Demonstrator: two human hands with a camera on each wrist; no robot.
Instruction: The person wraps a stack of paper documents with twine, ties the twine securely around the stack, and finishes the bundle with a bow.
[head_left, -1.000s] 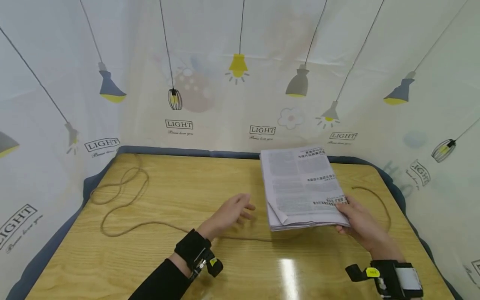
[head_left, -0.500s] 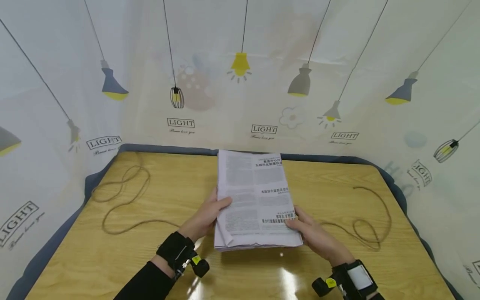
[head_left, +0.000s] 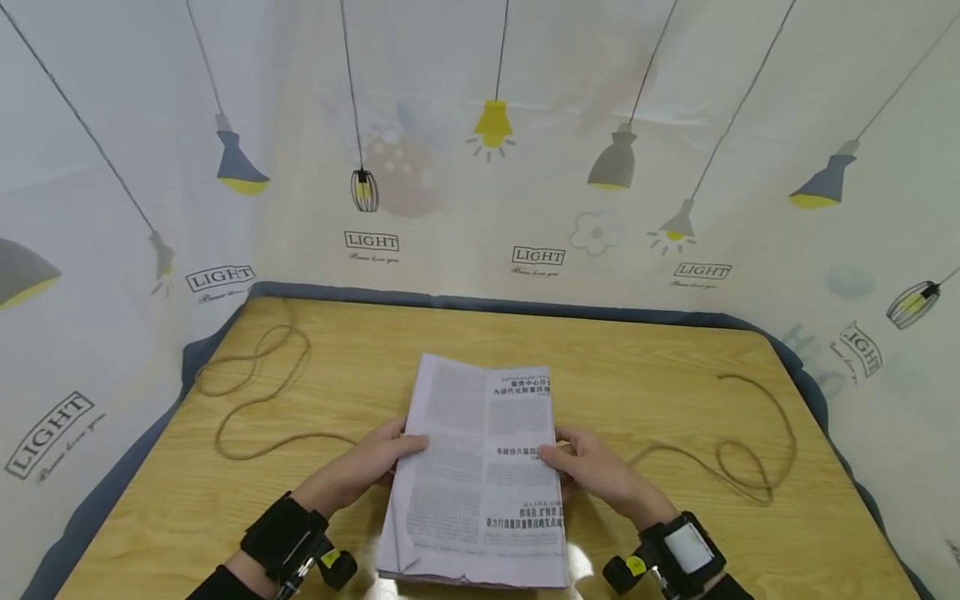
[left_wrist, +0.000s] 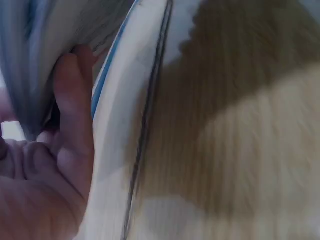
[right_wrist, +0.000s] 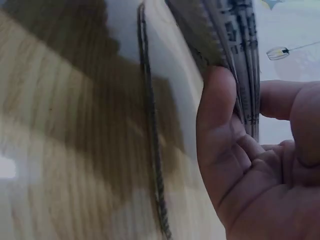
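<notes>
A folded stack of newspapers (head_left: 480, 475) is held above the middle of the table. My left hand (head_left: 367, 462) grips its left edge, thumb on top and fingers underneath. On the opposite edge my right hand (head_left: 600, 471) holds it the same way, which the right wrist view confirms with the newspapers (right_wrist: 245, 60) between thumb and fingers. A thin brown rope (head_left: 262, 404) lies across the table, and its middle is hidden by the newspapers. Both wrist views show the rope (left_wrist: 145, 125) on the wood below the raised stack.
The wooden table (head_left: 637, 358) has a dark blue border along its far side. At the right the rope (head_left: 750, 471) forms a small loop; at the left it lies in wider loops. A pale curtain (head_left: 450, 167) printed with lamps surrounds the table.
The newspapers have come from the right to the middle and nearer to me. My left hand, which held nothing, now grips their left edge. More of the right-hand rope shows.
</notes>
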